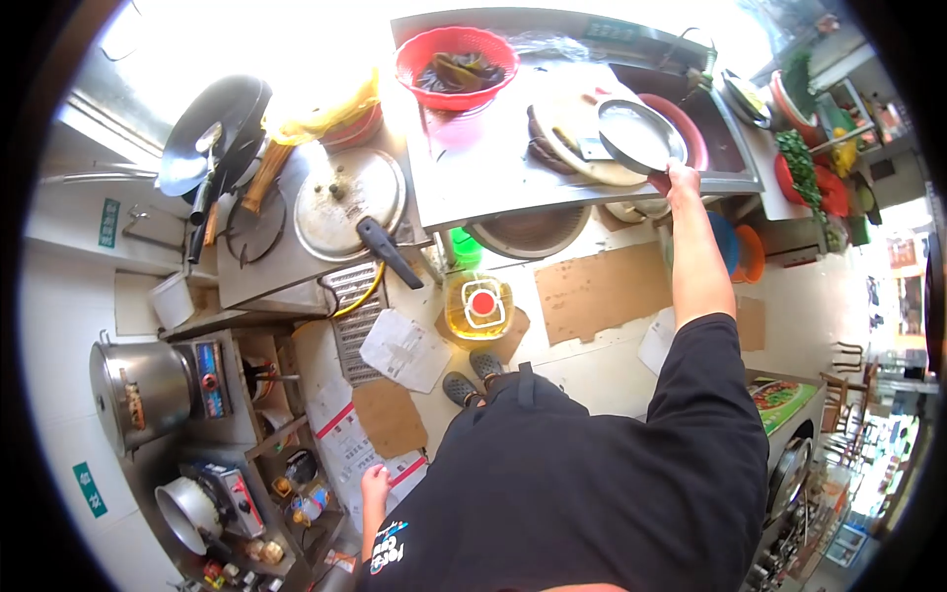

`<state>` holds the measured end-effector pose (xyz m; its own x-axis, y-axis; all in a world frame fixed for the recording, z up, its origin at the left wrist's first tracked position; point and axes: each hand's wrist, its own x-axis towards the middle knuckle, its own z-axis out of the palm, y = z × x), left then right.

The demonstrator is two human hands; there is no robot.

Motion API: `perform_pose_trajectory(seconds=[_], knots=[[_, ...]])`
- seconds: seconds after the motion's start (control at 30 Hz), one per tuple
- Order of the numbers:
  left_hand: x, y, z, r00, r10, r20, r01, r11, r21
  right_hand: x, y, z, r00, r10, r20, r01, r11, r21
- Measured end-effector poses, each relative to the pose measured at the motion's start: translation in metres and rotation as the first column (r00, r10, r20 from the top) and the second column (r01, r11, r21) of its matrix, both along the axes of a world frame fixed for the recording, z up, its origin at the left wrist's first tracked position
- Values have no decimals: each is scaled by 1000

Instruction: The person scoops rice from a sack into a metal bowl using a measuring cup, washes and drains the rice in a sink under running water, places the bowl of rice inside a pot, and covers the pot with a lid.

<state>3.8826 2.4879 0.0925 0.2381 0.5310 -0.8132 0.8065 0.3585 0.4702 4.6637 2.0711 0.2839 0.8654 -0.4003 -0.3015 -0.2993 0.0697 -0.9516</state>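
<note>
My right hand (679, 180) reaches out over the steel counter and grips the near edge of a shallow round metal bowl (639, 136). The bowl is above a pale round board or lid (562, 148) and in front of a pink basin (689, 123). A cleaver-like blade (593, 149) shows just left of the bowl, partly hidden. Down by my left side hangs my left hand (375, 485), its fingers curled in and nothing visible in them.
A red colander (457, 94) with dark food stands on the counter (473, 183). To its left are a lidded pan (340, 212) and a wok (222, 128). An oil jug (478, 314) and cardboard (604, 291) lie near my feet. Greens (797, 168) sit far right.
</note>
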Motion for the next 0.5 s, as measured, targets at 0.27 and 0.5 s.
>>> perform_pose_trajectory(seconds=[0.27,0.5], knots=[[15,19,-5,993,119,-9,-118,993,14,0,-77,28,999,-15,-30,11,990,-141],[89,-33,9,990,135,-49,-131,989,68,54,-155,10,999,-45,-18,40,973,-229]])
